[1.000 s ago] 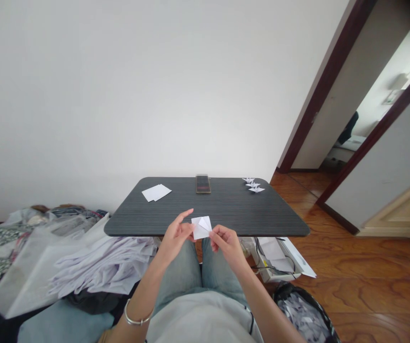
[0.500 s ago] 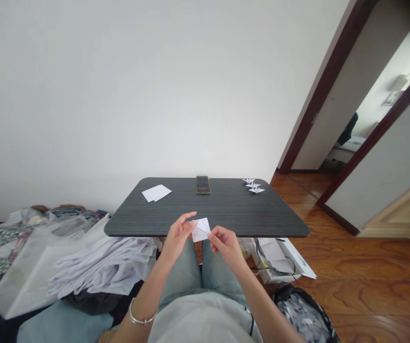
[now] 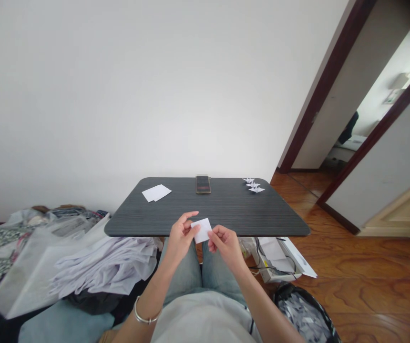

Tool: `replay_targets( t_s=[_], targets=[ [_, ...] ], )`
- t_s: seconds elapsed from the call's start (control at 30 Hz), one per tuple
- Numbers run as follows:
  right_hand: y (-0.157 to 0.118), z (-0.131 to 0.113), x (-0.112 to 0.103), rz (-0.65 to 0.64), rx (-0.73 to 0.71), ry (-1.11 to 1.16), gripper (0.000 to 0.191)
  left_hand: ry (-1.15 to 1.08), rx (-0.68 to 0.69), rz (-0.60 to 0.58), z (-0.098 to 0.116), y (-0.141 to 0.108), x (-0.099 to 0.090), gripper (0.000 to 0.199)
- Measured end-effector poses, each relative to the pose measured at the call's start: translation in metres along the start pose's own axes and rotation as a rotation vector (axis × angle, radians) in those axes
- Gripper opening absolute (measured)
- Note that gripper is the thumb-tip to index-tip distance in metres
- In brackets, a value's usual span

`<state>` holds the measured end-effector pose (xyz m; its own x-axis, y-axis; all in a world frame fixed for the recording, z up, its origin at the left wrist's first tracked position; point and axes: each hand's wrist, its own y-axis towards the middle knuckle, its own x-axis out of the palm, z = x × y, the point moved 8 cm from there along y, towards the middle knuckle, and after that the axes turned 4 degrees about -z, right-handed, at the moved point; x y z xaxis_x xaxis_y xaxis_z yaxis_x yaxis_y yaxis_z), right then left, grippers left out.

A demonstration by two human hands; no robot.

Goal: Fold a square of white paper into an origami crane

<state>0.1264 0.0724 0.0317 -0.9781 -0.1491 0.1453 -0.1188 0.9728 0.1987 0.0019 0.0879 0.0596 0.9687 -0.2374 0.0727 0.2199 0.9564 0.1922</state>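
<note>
1. A white paper square (image 3: 202, 230) sits between the two hands, just over the near edge of the dark counter (image 3: 248, 212), low in the middle of the frame.
2. The left hand (image 3: 180, 239) holds the left side of the paper. Its fingers (image 3: 190, 222) are closed on the paper, and the top finger points up and away.
3. The right hand (image 3: 226, 246) pinches the lower right corner of the paper with its finger and thumb. Both hands are gripping, not letting go.
4. The paper in the hands looks like a plain shape, but it is small in the view, so I cannot be sure how many folds it has.
5. Three paper cranes (image 3: 253, 186) are done and sit in a row at the far right of the counter.
6. A small stack of white paper (image 3: 157, 192) lies flat at the far left of the counter, not yet folded. A phone (image 3: 203, 184) lies at the far middle.
7. In the earlier frame, a pointy paper flap shows on top. Now that flap is gone, and the top of the paper looks flat and smooth.
</note>
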Motion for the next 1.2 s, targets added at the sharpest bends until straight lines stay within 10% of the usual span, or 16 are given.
replay_targets(
  t_s=[1.2],
  targets=[
    [0.001, -0.009, -0.016, 0.100, -0.139, -0.045, 0.016, -0.009, -0.057, 0.052, -0.002, 0.000, -0.006, 0.021]
  ],
)
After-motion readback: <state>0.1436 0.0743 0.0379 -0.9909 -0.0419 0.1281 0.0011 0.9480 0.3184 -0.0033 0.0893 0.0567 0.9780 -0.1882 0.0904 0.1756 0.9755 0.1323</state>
